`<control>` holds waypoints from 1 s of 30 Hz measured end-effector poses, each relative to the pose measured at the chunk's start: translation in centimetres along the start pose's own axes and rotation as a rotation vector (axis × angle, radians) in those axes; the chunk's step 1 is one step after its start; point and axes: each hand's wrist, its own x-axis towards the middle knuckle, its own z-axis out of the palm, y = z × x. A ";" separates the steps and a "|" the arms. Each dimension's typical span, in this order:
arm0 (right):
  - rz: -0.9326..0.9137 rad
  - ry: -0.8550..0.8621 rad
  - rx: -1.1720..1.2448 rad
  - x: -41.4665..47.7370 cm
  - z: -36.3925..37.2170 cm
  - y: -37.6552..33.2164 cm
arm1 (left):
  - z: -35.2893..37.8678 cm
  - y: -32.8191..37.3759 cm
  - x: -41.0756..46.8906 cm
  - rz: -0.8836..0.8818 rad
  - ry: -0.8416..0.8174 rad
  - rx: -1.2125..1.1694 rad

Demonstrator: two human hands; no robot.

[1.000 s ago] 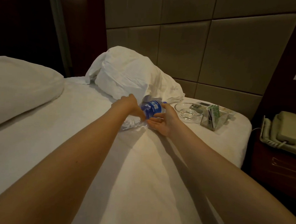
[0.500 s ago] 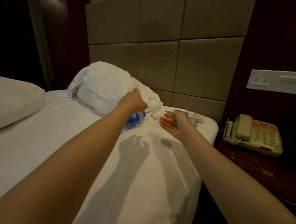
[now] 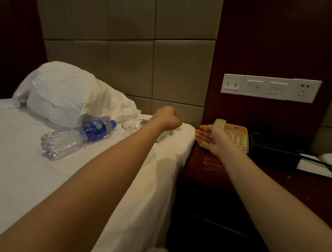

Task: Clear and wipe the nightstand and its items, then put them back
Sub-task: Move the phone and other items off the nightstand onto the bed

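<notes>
The water bottle (image 3: 80,135) lies sideways on the bed (image 3: 28,177), long axis slanting, cap toward the nightstand counter (image 3: 207,165), beside a glass ashtray (image 3: 132,125). Clearing looks half done: the telephone (image 3: 234,135) is still on the counter, and no wiping yet. The left grip (image 3: 168,117) is a closed, empty-looking fist; the right grip (image 3: 210,138) is open by the telephone.

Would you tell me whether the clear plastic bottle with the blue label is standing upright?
No, the clear plastic bottle with the blue label lies on its side on the white bed sheet.

Print on the water bottle (image 3: 80,136) is too blurred to read
</notes>
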 end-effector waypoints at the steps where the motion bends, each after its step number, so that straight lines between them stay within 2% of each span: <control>1: 0.005 0.028 0.000 0.1 -1.1 -0.2 | 0.7 0.5 0.2 0.003 -0.020 -0.001; 12: 0.087 0.287 -0.042 3.4 -11.9 0.0 | 9.1 2.4 3.1 -0.057 -0.192 -0.122; 24: 0.129 0.205 0.079 6.6 -13.4 1.4 | 16.8 1.4 10.4 -0.067 -0.235 0.065; 30: 0.098 0.204 -0.141 7.7 -13.4 2.3 | 18.8 1.2 13.2 -0.052 -0.235 0.099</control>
